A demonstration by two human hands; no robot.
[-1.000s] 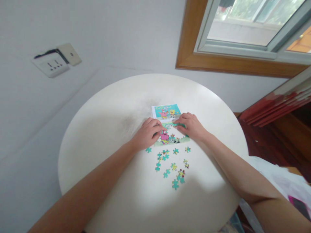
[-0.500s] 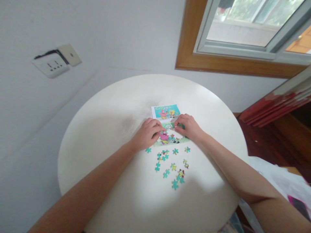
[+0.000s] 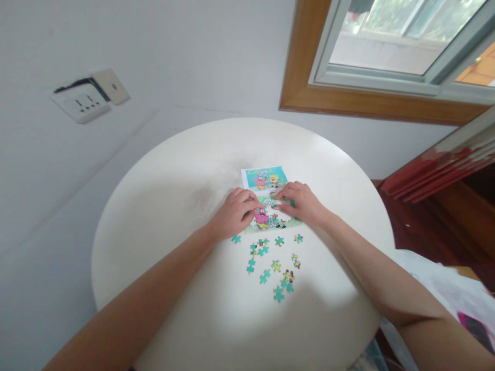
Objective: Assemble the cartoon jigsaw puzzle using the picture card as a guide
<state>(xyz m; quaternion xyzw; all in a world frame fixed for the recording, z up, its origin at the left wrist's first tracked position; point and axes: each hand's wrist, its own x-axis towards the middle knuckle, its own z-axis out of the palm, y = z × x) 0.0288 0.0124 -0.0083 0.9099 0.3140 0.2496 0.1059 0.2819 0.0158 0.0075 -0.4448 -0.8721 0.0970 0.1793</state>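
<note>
A partly assembled jigsaw puzzle [image 3: 262,220] with a pink starfish figure lies on the round table, with pale gaps in its middle and right. My left hand [image 3: 237,208] rests on its left edge, fingers stretched over the starfish. On the upper right of the puzzle is my right hand [image 3: 299,200], its thumb and forefinger apart around the gap; I see no piece held between them. Just beyond lies a picture card [image 3: 265,178] with the same cartoon characters. Several loose teal and yellow puzzle pieces [image 3: 265,276] are scattered on the near side.
The white round table [image 3: 154,216] stands against a wall with a socket [image 3: 87,103]. A wood-framed window [image 3: 371,98] is at the upper right, beside a red curtain [image 3: 436,165]. White plastic bags [image 3: 433,283] and a pink-edged dark object [image 3: 475,330] lie right of the table.
My right thumb and forefinger have parted slightly over the puzzle. My left hand and the loose pieces stay where they were.
</note>
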